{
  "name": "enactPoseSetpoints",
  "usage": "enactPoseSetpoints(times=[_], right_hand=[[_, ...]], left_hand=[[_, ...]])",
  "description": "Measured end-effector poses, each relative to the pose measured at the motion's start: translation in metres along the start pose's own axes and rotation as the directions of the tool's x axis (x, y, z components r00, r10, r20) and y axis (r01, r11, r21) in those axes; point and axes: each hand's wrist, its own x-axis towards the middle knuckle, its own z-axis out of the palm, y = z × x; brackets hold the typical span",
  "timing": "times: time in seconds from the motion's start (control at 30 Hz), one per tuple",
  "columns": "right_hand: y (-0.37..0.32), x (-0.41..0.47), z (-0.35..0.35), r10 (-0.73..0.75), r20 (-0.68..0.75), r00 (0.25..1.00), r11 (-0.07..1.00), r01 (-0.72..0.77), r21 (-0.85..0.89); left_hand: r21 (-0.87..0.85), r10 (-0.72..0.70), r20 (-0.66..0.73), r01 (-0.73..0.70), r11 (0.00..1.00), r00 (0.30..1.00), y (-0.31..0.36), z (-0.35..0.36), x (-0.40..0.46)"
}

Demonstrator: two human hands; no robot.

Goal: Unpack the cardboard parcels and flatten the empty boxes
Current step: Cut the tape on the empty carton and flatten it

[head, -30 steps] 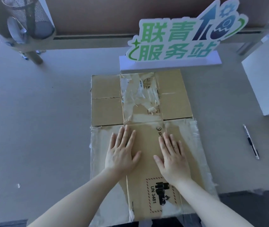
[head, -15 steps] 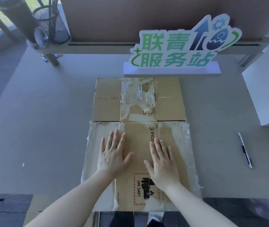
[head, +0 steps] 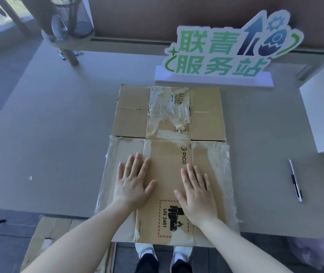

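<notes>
While the flat box (head: 167,154) lies on the table (head: 48,125), its near end hanging past the edge, both hands press down on it. The left hand (head: 132,184) and right hand (head: 196,192) lie side by side with straight fingers, a little spread. "PICO" is printed on the box, and a red-dashed label says "UN 3481". A sign (head: 222,50) with green Chinese writing stands behind. A pen (head: 295,180) lies at the right.
</notes>
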Motion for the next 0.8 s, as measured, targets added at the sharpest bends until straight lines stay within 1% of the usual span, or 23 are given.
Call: enactPoseSetpoints(times=[0.03,0.07,0.1,0.13,0.17,0.2,0.23,0.27,0.3,0.33,0.4,0.5,0.53,0.63,0.7,0.77,0.8], right_hand=[[0.003,0.002,-0.008,0.018,-0.022,1.000,0.997,-0.017,0.069],[0.006,0.007,-0.018,0.074,-0.058,0.996,0.987,-0.065,0.145],[0.011,0.013,-0.028,0.164,-0.117,0.980,0.969,-0.137,0.206],[0.019,0.021,-0.038,0.281,-0.165,0.946,0.939,-0.235,0.253],[0.027,0.030,-0.049,0.409,-0.172,0.896,0.888,-0.347,0.303],[0.037,0.040,-0.057,0.526,-0.131,0.840,0.812,-0.451,0.370],[0.047,0.052,-0.063,0.618,-0.065,0.784,0.720,-0.530,0.448],[0.055,0.063,-0.070,0.675,0.003,0.738,0.629,-0.577,0.521],[0.063,0.073,-0.074,0.705,0.056,0.707,0.554,-0.598,0.579],[0.069,0.082,-0.078,0.717,0.096,0.691,0.500,-0.604,0.621],[0.074,0.093,-0.088,0.728,0.151,0.668,0.433,-0.619,0.655],[0.079,0.103,-0.095,0.747,0.202,0.633,0.373,-0.651,0.661],[0.081,0.106,-0.096,0.752,0.208,0.626,0.369,-0.660,0.654],[0.083,0.106,-0.094,0.750,0.220,0.624,0.374,-0.673,0.638],[0.078,0.102,-0.091,0.753,0.204,0.625,0.348,-0.642,0.684],[0.072,0.098,-0.088,0.756,0.176,0.631,0.316,-0.587,0.746],[0.068,0.096,-0.088,0.755,0.161,0.636,0.316,-0.568,0.760]], left_hand=[[-0.024,0.004,-0.019,-0.004,1.000,1.000,-0.002,-0.006,0.003],[-0.064,-0.013,-0.052,0.009,0.998,0.999,-0.006,-0.014,0.007],[-0.121,-0.062,-0.098,0.050,0.991,0.993,-0.010,-0.021,0.012],[-0.192,-0.143,-0.139,0.115,0.975,0.980,-0.015,-0.027,0.018],[-0.269,-0.246,-0.158,0.198,0.942,0.956,-0.020,-0.034,0.024],[-0.348,-0.363,-0.135,0.299,0.888,0.922,-0.026,-0.041,0.031],[-0.429,-0.478,-0.077,0.404,0.808,0.875,-0.031,-0.049,0.038],[-0.498,-0.569,-0.001,0.493,0.713,0.823,-0.037,-0.056,0.047],[-0.549,-0.616,0.065,0.544,0.635,0.785,-0.042,-0.063,0.056],[-0.582,-0.630,0.104,0.560,0.589,0.770,-0.046,-0.067,0.064],[-0.625,-0.624,0.143,0.559,0.545,0.768,-0.053,-0.070,0.079],[-0.662,-0.646,0.231,0.604,0.444,0.728,-0.064,-0.073,0.093],[-0.672,-0.639,0.250,0.605,0.426,0.728,-0.068,-0.073,0.095],[-0.703,-0.587,0.282,0.580,0.412,0.759,-0.083,-0.070,0.098],[-0.714,-0.576,0.283,0.570,0.407,0.767,-0.088,-0.067,0.096],[-0.733,-0.566,0.250,0.536,0.419,0.785,-0.091,-0.065,0.093],[-0.753,-0.556,0.243,0.516,0.409,0.795,-0.092,-0.066,0.092]])
